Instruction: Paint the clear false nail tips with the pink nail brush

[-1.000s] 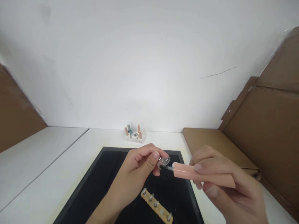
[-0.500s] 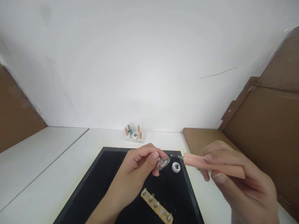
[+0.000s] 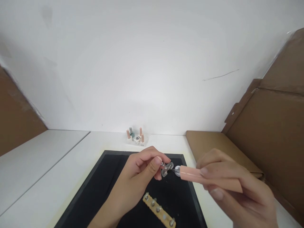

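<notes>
Between the thumb and fingers of my left hand (image 3: 144,172) is a small metal stem bearing a clear, oval piece (image 3: 167,169). My right hand (image 3: 235,186) grips the long pink cap (image 3: 209,179) of a brush. Its dark tip reaches left to the clear piece and appears to touch it. Behind the brush, a small round white item (image 3: 177,170) is partly hidden by it. Below the hands, a yellowish strip (image 3: 159,211) with several metal pegs lies on the black mat (image 3: 185,205).
Near the wall at the back, a clear holder (image 3: 136,141) carries several small bottles with pink or grey caps. Flat brown cardboard (image 3: 213,142) lies at the right, with upright cardboard (image 3: 280,126) beyond it. More cardboard (image 3: 16,117) stands at the left.
My right hand has moved left and slightly down, bringing the brush tip to the clear piece and partly over the round white item. The clear piece has turned a little in my left hand.
</notes>
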`<state>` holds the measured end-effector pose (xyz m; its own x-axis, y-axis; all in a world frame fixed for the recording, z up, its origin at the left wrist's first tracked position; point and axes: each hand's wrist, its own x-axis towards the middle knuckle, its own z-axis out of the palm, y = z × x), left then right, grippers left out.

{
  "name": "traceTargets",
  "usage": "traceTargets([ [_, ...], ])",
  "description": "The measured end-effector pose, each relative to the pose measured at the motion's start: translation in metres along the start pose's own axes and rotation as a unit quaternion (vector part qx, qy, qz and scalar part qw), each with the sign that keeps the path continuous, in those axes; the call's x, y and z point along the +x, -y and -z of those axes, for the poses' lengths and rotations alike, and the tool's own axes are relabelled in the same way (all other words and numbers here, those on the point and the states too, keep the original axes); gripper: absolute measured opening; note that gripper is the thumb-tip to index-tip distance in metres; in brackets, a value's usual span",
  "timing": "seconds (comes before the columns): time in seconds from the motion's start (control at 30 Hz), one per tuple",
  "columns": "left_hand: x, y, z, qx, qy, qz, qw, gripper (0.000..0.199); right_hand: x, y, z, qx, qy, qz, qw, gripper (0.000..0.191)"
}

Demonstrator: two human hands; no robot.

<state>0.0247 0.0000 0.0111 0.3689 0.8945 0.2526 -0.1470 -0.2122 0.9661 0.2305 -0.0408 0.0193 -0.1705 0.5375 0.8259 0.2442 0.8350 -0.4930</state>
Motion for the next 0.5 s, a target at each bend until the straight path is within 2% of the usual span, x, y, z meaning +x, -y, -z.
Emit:
traceTargets([
  [0.17, -0.0030, 0.0018, 0.0032, 0.009, 0.001, -0.006, 1.000, 0.026, -0.0020, -0.0028, 0.0020, -0.015, -0.031, 0.000, 0.999, 0.017],
  [0.3, -0.0019, 0.0037, 0.0035, 0.009, -0.002, -0.014, 1.000, 0.027, -0.0041, -0.0023, 0.0021, -0.008, -0.063, -0.020, 0.998, 0.011],
  [0.5, 0.0027, -0.0001, 0.0003, 0.014, -0.012, -0.020, 1.000, 0.022, -0.0027, 0.0022, 0.0003, 0.018, 0.002, -0.018, 1.000, 0.011],
])
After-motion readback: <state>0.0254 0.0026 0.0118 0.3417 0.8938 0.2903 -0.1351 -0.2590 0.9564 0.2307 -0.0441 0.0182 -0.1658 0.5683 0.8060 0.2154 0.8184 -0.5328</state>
